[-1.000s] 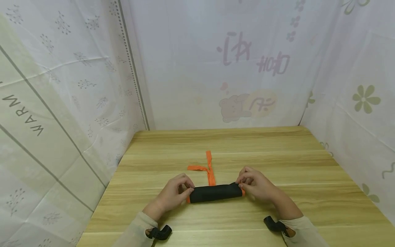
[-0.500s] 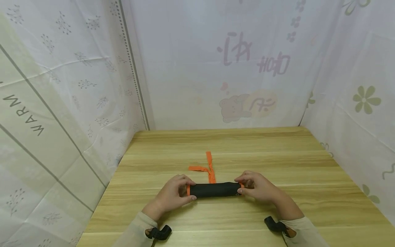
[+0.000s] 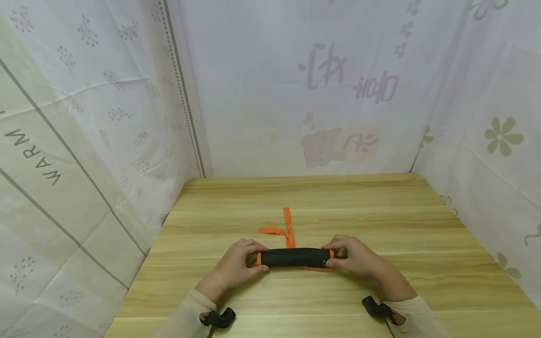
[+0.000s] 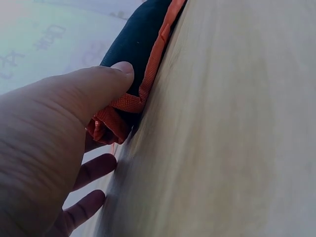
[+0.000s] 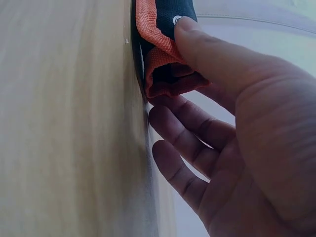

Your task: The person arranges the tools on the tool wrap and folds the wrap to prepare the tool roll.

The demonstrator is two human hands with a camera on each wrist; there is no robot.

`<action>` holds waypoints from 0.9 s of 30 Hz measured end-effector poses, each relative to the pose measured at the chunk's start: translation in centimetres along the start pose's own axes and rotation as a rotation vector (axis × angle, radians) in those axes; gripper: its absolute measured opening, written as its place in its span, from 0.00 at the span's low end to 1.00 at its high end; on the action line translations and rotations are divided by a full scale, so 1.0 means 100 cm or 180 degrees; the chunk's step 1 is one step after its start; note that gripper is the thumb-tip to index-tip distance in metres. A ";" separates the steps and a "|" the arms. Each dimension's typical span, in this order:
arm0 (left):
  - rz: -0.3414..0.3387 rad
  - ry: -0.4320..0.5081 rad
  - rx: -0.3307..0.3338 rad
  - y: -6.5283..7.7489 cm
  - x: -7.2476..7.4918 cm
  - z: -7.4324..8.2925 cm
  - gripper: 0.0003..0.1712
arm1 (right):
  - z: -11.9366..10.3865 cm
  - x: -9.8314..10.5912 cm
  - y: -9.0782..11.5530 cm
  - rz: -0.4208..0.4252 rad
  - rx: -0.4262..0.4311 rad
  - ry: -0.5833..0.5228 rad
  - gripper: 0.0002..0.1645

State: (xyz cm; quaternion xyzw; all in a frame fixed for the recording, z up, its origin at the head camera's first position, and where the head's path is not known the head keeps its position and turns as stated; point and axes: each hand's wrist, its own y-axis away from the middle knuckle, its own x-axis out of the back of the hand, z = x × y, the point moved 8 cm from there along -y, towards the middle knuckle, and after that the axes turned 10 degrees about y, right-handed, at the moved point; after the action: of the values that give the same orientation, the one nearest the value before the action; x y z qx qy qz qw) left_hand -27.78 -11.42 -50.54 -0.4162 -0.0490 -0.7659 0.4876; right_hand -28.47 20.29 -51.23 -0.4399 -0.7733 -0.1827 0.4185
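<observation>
A black fabric tool roll with orange edging lies rolled up across the table in front of me. My left hand grips its left end, the thumb on the near side and the fingertips over the top. At the opposite end my right hand pinches the roll the same way, its thumb beside a small metal eyelet. An orange tie strap reaches out from behind the roll and splits into two tails. In the right wrist view, the orange-trimmed end shows its folded layers.
The wooden table runs back to a white printed curtain, with more printed curtains along both sides. A black wrist mount sticks out at my left cuff, and another black mount at the right.
The roll has turned and shifted slightly away from me, covering more of the strap. My fingers went from pinching its top edge to holding both ends. An orange edge now shows beneath its near right side.
</observation>
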 end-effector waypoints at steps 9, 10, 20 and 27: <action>-0.0014 -0.0029 0.0130 0.000 0.001 0.001 0.27 | -0.004 -0.002 -0.003 -0.0029 0.0066 0.0127 0.22; -0.0013 -0.0032 0.0130 0.001 0.001 0.001 0.27 | -0.004 -0.002 -0.003 -0.0027 0.0069 0.0134 0.22; -0.0107 0.0222 0.0096 0.002 0.000 -0.004 0.31 | 0.000 0.000 -0.002 -0.0023 0.0054 0.0091 0.26; -0.0319 0.0396 0.0260 0.000 0.003 -0.006 0.32 | -0.004 0.013 0.000 0.0045 -0.0011 0.0086 0.31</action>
State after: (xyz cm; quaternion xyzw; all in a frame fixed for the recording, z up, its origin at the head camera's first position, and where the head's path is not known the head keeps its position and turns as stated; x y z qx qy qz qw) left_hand -28.22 -11.90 -50.71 -0.3446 -0.0706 -0.8111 0.4673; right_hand -28.64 20.70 -49.99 -0.4435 -0.7641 -0.1871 0.4294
